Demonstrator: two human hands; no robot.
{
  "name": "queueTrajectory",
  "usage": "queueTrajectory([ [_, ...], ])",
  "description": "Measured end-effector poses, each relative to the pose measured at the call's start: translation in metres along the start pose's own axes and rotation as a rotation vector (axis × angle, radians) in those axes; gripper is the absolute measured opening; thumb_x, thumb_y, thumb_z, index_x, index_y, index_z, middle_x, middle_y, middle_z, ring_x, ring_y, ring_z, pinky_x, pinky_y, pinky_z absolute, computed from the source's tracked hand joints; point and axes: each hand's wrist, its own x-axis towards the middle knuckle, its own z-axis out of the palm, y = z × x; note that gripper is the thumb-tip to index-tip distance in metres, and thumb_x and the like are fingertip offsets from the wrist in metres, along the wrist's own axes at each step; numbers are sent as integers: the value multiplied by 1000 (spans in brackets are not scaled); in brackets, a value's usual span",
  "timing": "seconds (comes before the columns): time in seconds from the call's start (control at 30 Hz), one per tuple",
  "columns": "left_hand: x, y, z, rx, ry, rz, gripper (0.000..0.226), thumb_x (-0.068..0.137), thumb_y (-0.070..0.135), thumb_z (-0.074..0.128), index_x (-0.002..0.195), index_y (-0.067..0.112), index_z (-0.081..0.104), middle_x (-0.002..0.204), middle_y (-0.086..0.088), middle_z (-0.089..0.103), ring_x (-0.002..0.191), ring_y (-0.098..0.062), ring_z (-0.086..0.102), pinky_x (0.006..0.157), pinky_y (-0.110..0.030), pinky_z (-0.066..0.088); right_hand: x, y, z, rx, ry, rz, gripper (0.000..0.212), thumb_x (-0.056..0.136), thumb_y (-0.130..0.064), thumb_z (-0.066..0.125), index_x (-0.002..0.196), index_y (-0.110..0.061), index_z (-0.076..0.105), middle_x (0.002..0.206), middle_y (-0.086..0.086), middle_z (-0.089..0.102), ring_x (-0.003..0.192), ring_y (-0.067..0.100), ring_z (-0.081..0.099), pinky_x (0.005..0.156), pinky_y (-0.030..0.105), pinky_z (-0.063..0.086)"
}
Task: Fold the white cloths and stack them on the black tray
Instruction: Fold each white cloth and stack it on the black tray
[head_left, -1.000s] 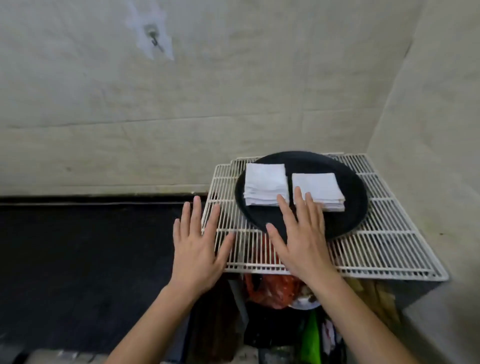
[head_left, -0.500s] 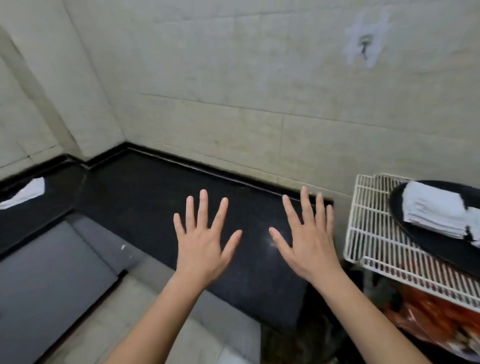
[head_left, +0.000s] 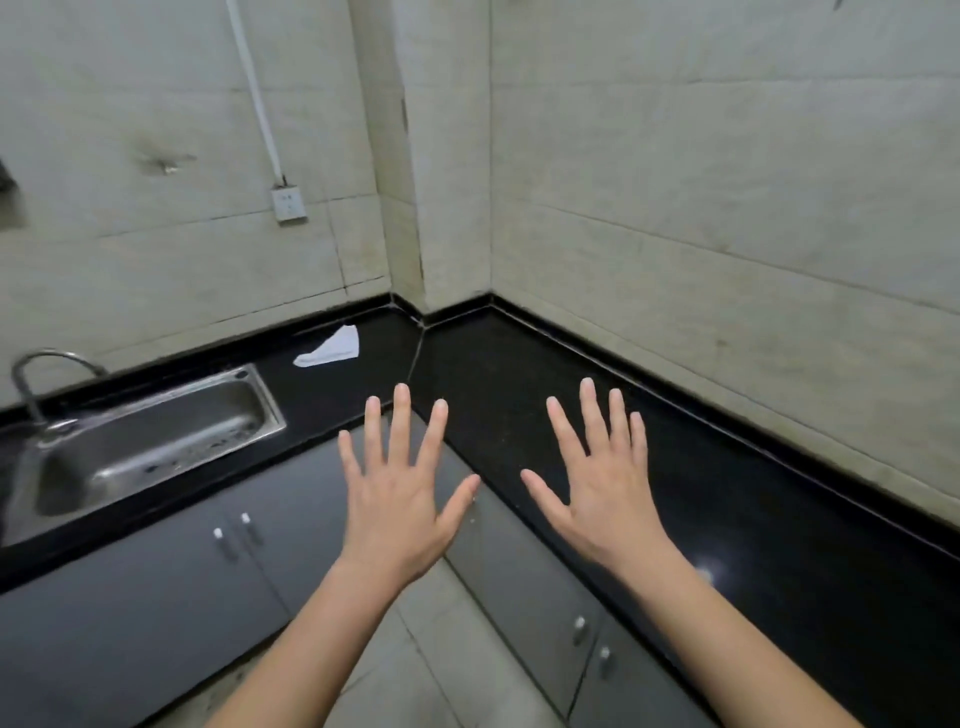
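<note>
Head view: left grip (head_left: 400, 499) and right grip (head_left: 597, 493) spread empty; white cloth (head_left: 332, 349) well beyond.

The left end of the sink (head_left: 156, 447) is cut off by the left edge, as is a dark fixture (head_left: 6, 197) on the far wall (head_left: 130, 93). The left forearm (head_left: 311, 649) and the right forearm (head_left: 727, 639) are cut off by the bottom edge. The far white cloth (head_left: 332, 348) is seen too small for its folds to be told.
</note>
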Motion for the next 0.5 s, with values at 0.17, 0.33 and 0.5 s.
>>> queueTrajectory([
  [0.17, 37, -63, 35, 47, -17, -63, 82, 92, 70, 30, 159, 26, 11, 166, -11, -5, 152, -38, -2, 114, -68, 18, 69, -33, 60, 33, -50, -67, 82, 94, -65, 42, 160, -23, 16, 168, 14, -4, 154, 40, -3, 122, 60, 12],
  [0.33, 118, -116, 76, 109, 10, -86, 82, 91, 69, 31, 159, 26, 12, 166, -11, -5, 152, -37, -3, 114, -68, 18, 169, -47, 119, 76, -19, -108, 81, 95, -64, 39, 161, -23, 14, 168, 15, -5, 154, 40, -3, 123, 58, 9],
  [0.5, 224, -157, 115, 143, 2, -167, 83, 90, 69, 31, 159, 24, 13, 166, -11, -5, 151, -39, 0, 113, -69, 19, 287, -52, 172, 97, -72, -134, 82, 97, -65, 33, 161, -23, 5, 167, 13, -15, 153, 39, -11, 123, 58, 4],
])
